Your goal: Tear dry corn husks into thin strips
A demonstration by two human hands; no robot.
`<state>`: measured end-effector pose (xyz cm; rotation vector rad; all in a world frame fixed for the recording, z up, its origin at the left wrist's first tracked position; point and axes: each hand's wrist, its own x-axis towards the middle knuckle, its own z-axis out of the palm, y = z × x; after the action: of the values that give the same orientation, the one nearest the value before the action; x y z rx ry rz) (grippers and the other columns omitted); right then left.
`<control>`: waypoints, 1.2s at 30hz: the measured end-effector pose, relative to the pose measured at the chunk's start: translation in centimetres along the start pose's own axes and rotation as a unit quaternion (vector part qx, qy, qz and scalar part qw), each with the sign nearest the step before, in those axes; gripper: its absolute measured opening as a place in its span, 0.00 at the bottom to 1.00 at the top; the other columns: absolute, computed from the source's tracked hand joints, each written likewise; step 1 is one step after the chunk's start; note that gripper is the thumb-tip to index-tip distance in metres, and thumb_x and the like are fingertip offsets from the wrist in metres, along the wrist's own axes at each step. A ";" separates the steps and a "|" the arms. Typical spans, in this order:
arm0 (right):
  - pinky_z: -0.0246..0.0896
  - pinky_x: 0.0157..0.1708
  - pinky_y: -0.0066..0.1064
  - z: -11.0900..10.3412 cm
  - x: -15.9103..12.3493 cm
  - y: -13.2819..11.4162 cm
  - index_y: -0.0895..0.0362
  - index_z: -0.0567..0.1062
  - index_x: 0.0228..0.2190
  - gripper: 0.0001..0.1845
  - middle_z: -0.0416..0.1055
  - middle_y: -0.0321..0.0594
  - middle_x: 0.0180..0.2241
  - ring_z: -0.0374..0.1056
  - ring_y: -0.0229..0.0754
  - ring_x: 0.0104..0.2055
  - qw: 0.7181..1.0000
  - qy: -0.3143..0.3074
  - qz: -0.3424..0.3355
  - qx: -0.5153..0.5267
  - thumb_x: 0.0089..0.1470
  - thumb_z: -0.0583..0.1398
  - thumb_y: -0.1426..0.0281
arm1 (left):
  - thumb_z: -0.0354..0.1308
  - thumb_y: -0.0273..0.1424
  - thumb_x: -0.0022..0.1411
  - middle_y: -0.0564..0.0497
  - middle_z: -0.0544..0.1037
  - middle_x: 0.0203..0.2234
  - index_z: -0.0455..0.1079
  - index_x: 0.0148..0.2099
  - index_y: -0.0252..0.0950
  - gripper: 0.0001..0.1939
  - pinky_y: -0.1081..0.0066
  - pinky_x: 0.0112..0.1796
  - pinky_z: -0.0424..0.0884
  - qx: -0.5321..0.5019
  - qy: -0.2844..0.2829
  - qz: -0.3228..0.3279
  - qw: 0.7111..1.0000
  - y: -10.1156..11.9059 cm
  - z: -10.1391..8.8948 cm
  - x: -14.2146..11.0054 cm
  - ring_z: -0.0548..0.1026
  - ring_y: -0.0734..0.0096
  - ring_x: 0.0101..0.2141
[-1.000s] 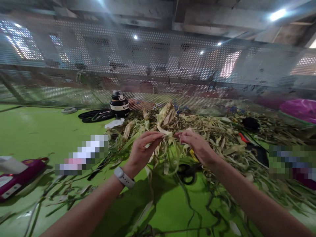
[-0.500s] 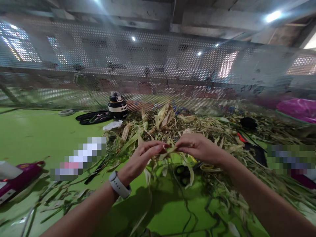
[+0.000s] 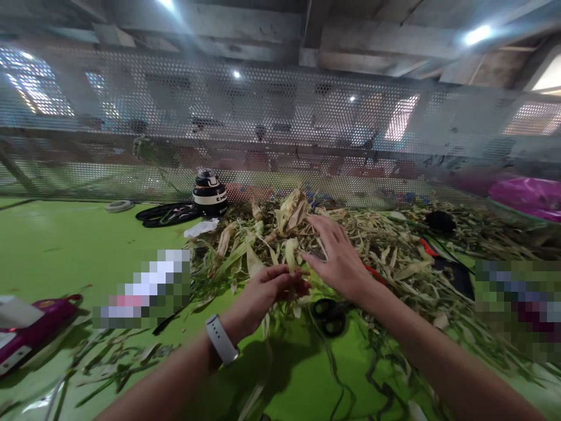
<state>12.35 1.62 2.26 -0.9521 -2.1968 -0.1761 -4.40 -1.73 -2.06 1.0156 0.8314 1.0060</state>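
Observation:
My left hand (image 3: 274, 285), with a pale watch band (image 3: 221, 339) at the wrist, is closed around a bunch of dried corn husk strips (image 3: 291, 254). Husk ends stick up above its fingers and hang below them. To the right, my right hand (image 3: 337, 257) has its fingers spread and holds nothing that I can see. It hovers over the heap of dry husks (image 3: 372, 234). Black-handled scissors (image 3: 331, 317) lie on the green table (image 3: 302, 374) just below my right hand. Behind the hands a larger husk bundle (image 3: 293, 210) stands up from the heap.
A black bottle (image 3: 209, 196) with a white band stands at the back, beside a black pouch (image 3: 164, 213). White tissue (image 3: 200, 227) lies before it. A magenta power strip (image 3: 39, 327) is at left, a pink plastic bag (image 3: 526, 196) at right. A perforated metal screen (image 3: 280, 128) closes the back.
My right hand has let go of the husk, moved up and away from the left hand, and spread its fingers. My left hand has dropped slightly, still gripping the husk strips.

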 end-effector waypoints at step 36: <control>0.56 0.14 0.23 4.4 -4.3 -0.2 0.56 0.66 0.25 0.09 0.64 0.27 0.15 0.58 0.31 0.14 0.590 -0.101 0.507 0.620 0.41 0.62 0.68 | 0.63 0.32 0.48 0.51 0.73 0.22 0.69 0.33 0.31 0.11 0.72 0.31 0.67 -0.150 -0.040 -0.040 0.987 -2.9 0.6 0.5 0.73 0.73 0.25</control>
<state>11.73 0.66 -3.84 -1.1007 -1.0020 1.8026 -2.90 -2.03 -4.67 0.7550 0.6270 0.9803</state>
